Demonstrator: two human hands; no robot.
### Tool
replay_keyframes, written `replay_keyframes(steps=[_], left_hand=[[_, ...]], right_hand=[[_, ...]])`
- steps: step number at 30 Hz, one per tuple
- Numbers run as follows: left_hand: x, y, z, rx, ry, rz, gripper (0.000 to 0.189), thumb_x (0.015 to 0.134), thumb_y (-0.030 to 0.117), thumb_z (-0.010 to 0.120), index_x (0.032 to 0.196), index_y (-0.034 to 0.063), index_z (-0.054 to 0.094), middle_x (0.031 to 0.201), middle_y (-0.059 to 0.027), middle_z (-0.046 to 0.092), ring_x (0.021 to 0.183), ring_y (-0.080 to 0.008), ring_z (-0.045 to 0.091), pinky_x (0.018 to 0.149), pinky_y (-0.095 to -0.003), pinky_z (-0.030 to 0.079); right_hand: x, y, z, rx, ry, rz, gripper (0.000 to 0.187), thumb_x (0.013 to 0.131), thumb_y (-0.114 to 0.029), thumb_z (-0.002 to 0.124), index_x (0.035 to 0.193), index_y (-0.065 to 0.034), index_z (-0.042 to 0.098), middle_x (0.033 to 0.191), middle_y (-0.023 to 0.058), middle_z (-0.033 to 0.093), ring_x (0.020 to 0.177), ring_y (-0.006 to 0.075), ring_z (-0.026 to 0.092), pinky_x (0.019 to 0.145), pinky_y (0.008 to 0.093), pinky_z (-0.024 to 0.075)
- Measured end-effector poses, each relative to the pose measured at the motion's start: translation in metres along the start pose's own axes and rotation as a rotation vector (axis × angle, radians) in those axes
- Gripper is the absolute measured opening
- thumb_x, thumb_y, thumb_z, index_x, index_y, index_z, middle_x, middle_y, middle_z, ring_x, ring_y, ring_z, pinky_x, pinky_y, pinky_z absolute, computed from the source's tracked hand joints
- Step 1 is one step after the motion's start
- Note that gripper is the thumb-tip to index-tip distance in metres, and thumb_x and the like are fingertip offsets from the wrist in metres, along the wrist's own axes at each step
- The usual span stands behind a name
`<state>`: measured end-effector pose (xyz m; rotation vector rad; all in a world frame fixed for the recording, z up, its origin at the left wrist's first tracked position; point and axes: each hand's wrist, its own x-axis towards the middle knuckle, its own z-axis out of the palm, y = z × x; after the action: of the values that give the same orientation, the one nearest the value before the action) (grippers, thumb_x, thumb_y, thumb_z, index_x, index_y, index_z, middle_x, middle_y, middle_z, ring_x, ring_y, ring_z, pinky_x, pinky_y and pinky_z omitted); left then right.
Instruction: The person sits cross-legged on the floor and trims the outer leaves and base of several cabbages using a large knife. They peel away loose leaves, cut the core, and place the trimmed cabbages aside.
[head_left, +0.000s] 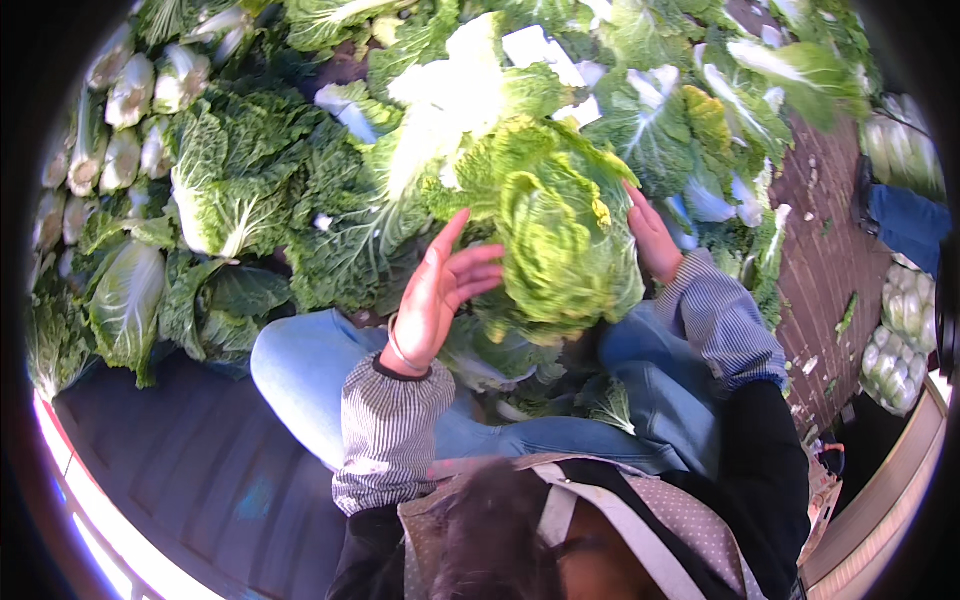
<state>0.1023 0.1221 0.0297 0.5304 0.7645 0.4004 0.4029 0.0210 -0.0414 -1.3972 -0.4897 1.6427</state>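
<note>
A leafy napa cabbage (562, 240) with its crinkled yellow-green head towards me is between my hands, above my lap. My left hand (439, 289) is to its left, palm turned towards it and fingers spread. Its fingertips come right up to the outer leaves; contact is unclear. My right hand (654, 236) lies against the cabbage's right side. Part of that hand is hidden by the leaves, so its grip cannot be judged. Loose cabbage leaves (502, 360) lie between my legs under the head.
Trimmed cabbages (131, 90) are stacked at the far left, cut ends showing. Loose leaves (645, 127) cover the ground ahead. Bagged cabbages (892, 367) stand at right across the brown floor (817, 247), near another person's blue-clad leg (907, 221). A dark ridged surface (225, 480) lies left.
</note>
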Motion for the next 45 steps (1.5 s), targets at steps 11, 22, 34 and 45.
replay_keyframes(steps=[11, 22, 34, 45], left_hand=[[0.002, -0.035, 0.044, 0.167, -0.021, 0.242, 0.069, 0.084, 0.001, 0.060, 0.143, 0.0064, 0.024, 0.134, -0.0103, 0.039, 0.114, -0.0188, 0.044, 0.100, -0.0354, 0.037], [0.001, -0.030, 0.066, 0.143, 0.140, 0.268, 0.071, 0.083, -0.006, 0.055, 0.143, 0.0057, 0.020, 0.141, -0.0189, 0.031, 0.125, -0.0229, 0.038, 0.101, -0.0345, 0.035], [0.015, -0.013, 0.080, 0.088, 0.195, 0.261, 0.069, 0.077, -0.010, 0.041, 0.142, -0.0003, 0.020, 0.134, -0.0207, 0.043, 0.124, -0.0252, 0.042, 0.105, -0.0354, 0.031], [0.020, -0.029, 0.085, 0.003, 0.077, 0.265, 0.069, 0.077, -0.010, 0.045, 0.142, 0.0029, 0.024, 0.133, -0.0162, 0.045, 0.116, -0.0207, 0.045, 0.104, -0.0390, 0.032]], right_hand=[[-0.042, -0.104, 0.005, -0.902, -0.091, -0.269, 0.071, 0.075, -0.043, 0.071, 0.129, -0.0085, 0.042, 0.078, 0.0084, 0.057, 0.054, 0.0193, 0.052, 0.053, 0.0305, 0.0422], [-0.071, -0.241, -0.004, -0.598, 0.081, -1.005, 0.025, 0.092, -0.020, 0.055, 0.107, -0.0003, 0.057, 0.070, 0.0052, 0.057, 0.056, 0.0125, 0.054, 0.050, 0.0256, 0.0423], [-0.062, -0.170, 0.032, -1.242, -0.462, -0.832, 0.026, 0.080, -0.022, 0.069, 0.099, -0.0070, 0.059, 0.071, 0.0077, 0.059, 0.060, 0.0176, 0.060, 0.054, 0.0272, 0.0458], [-0.045, -0.130, 0.037, -1.783, -0.491, -0.955, 0.016, 0.081, -0.017, 0.066, 0.082, -0.0050, 0.056, 0.066, 0.0085, 0.052, 0.055, 0.0216, 0.054, 0.049, 0.0325, 0.0443]])
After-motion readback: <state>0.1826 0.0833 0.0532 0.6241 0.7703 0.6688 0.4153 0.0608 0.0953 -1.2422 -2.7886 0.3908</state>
